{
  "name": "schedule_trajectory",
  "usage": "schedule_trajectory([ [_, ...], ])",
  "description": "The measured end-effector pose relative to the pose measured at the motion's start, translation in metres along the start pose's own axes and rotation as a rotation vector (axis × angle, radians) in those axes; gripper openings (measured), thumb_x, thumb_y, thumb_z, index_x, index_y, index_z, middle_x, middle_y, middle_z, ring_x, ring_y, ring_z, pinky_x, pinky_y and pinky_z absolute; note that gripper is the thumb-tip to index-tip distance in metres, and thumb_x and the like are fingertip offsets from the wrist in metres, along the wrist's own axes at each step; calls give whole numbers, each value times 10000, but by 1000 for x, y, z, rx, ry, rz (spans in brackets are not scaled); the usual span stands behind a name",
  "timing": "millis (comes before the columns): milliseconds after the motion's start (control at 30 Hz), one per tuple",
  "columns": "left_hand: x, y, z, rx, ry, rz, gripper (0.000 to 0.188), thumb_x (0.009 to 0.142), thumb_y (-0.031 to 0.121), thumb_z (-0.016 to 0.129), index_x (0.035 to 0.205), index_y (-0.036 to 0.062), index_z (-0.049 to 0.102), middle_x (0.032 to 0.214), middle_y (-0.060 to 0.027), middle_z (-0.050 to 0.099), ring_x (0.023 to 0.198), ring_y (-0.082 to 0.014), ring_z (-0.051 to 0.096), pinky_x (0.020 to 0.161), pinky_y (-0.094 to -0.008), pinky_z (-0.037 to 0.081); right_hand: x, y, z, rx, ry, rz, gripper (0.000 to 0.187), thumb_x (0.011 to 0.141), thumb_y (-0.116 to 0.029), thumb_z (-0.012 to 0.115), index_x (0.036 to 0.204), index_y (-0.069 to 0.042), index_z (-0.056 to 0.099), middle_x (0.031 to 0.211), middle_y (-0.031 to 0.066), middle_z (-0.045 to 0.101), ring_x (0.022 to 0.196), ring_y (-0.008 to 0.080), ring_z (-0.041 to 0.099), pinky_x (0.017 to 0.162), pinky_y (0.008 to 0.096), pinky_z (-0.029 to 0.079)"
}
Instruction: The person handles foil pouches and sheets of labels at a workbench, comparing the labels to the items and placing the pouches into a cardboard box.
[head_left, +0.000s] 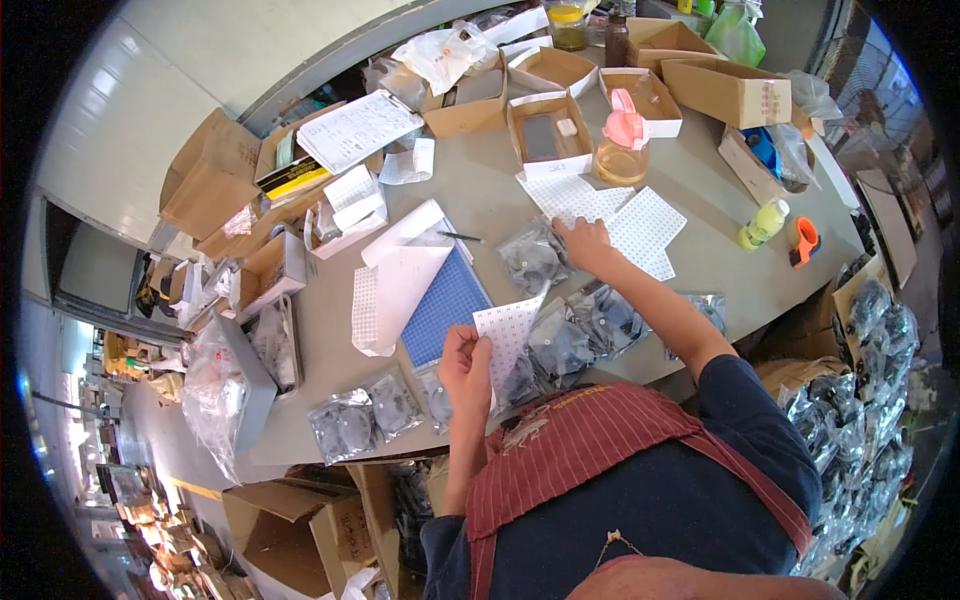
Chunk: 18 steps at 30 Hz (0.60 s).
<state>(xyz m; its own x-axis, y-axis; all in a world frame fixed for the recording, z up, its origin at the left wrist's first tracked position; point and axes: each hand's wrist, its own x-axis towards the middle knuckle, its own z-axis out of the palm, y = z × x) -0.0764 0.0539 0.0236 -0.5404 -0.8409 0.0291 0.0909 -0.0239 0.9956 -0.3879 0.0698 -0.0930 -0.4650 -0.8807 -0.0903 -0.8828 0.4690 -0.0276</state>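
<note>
The left hand (467, 365) is closed, thumb against fingers, on the edge of a white label sheet (508, 335). The sheet is tilted above the near edge of the table (700, 262), in front of the torso. The right hand (588, 245) reaches forward with fingers extended and slightly curled, at the edge of a clear bag (533, 258) containing dark parts. Whether the fingers grip the bag cannot be determined. Further label sheets (640, 225) lie just beyond this hand.

Additional bags (562, 345) of dark parts lie between the two forearms. Two similar bags (345, 427) (395, 402) lie side by side at the near left of the table.

Containers are positioned as follows. A shallow open tray (558, 168) holds a flat grey rectangular item (540, 137) and a small white item (567, 127). A jug (622, 165) with a pink lid, standing beside the tray, contains amber liquid. A small open carton (748, 172) at the far right holds a blue item (762, 148) and clear plastic. At the far left, a clipboard with papers (360, 130) rests across an open carton (268, 155). A grey bin (255, 385) at the left edge carries clear plastic film (215, 385) draped over its side.
</note>
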Motion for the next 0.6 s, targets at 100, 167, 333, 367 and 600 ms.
schedule_trajectory([
  [100,0,-3,-2,-14,1,-3,46,915,-3,555,953,16,540,855,-2,591,771,-39,516,689,-190,400,1,1,1,-4,-22,21,581,853,-177,562,1415,-176,411,1070,152,643,1000,266,622,830,450,453],
  [167,1,-5,-3,-10,-1,-1,46,914,-3,556,953,16,540,856,-2,592,775,-41,520,693,-192,403,-1,-2,-3,-2,-25,18,593,855,-178,560,1425,-176,401,1072,149,643,1000,267,625,825,452,454],
  [333,2,-9,-2,-28,-8,-11,51,918,2,559,962,14,537,869,-13,604,799,-52,539,710,-199,419,-2,-4,-7,-6,-26,33,679,848,-189,574,1484,-180,336,1074,143,643,1000,277,638,816,450,476],
  [367,1,-9,-1,-28,-6,-12,51,918,2,559,962,14,537,869,-13,604,799,-52,539,710,-199,419,0,-4,-11,11,-74,48,719,843,-199,588,1504,-185,306,1083,147,640,1000,283,641,812,444,488],
  [600,-1,-7,-1,-36,-14,-15,49,924,2,560,965,13,536,888,-17,601,817,-54,542,719,-196,420,12,-4,-7,32,-160,83,807,825,-241,631,1533,-185,250,1136,168,624,1008,297,643,800,434,511],
])
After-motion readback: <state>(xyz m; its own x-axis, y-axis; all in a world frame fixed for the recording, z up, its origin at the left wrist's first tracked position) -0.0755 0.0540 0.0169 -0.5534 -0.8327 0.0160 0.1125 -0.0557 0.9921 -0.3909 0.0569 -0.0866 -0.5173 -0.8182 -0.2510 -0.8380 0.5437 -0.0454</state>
